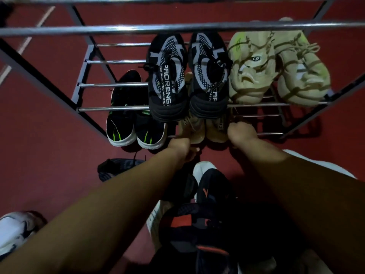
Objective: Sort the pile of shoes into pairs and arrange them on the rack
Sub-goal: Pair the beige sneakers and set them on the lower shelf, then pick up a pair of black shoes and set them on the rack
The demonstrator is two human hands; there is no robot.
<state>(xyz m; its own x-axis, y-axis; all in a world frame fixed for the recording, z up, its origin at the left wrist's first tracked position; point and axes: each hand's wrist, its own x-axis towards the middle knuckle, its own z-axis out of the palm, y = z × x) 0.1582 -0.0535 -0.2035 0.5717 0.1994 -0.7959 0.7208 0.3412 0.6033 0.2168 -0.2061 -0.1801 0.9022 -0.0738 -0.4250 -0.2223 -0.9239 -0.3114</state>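
Dark red floor [49,135] is filling pretty much the whole view, lighting is looking dim with shadows pooling toward the bottom, and a pale stripe [25,46] is running diagonally across the upper left.

Both arms reach down to the metal shoe rack [110,109] on the red floor [49,125]. The left hand [180,145] and right hand [242,133] each close on the heel of a tan sneaker pair [205,128] on the lower tier, beside black sneakers with green stripes [134,123]. Above sit black-and-grey sneakers [187,76] and beige sneakers [276,72]. Unsorted dark shoes with orange marks [201,210] lie near the person, and a white shoe [13,230] lies at the left.
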